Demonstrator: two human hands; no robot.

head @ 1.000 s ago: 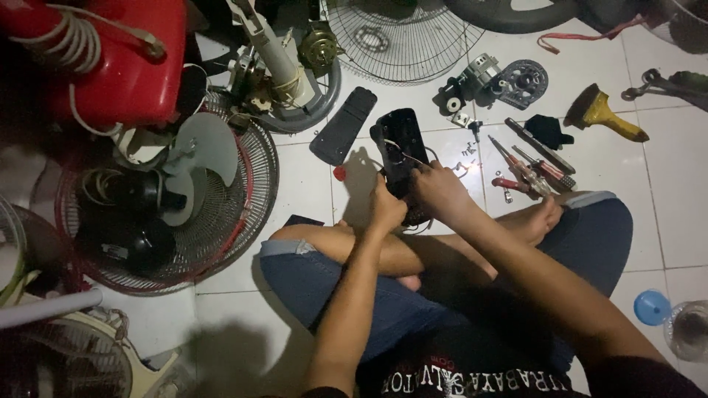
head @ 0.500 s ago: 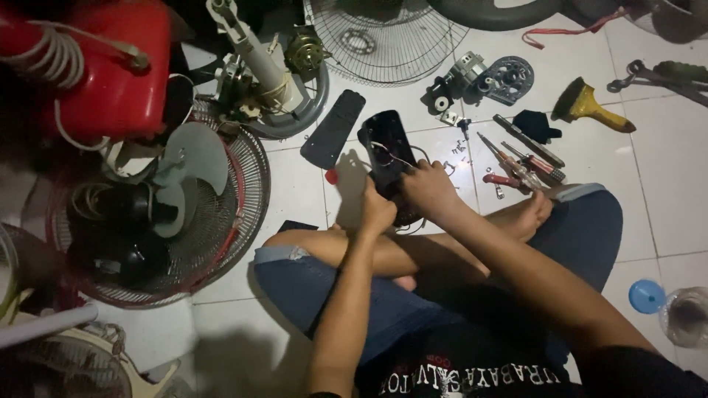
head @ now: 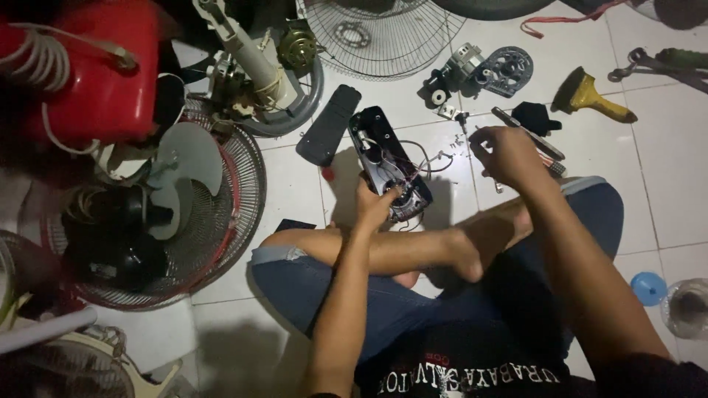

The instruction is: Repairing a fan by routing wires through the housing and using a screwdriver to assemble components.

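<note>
Item: open black control housing, lying on the white tiled floor ahead of the crossed legs. Left hand is gripping its near end, fingers curled. Right hand is hovering over the screwdrivers, fingers loosely bent (grip unclear). Risk: loose wires snagging if the housing tilts.

Open black wired housing, tilted

White tiled floor strewn with fan parts, tools
</note>
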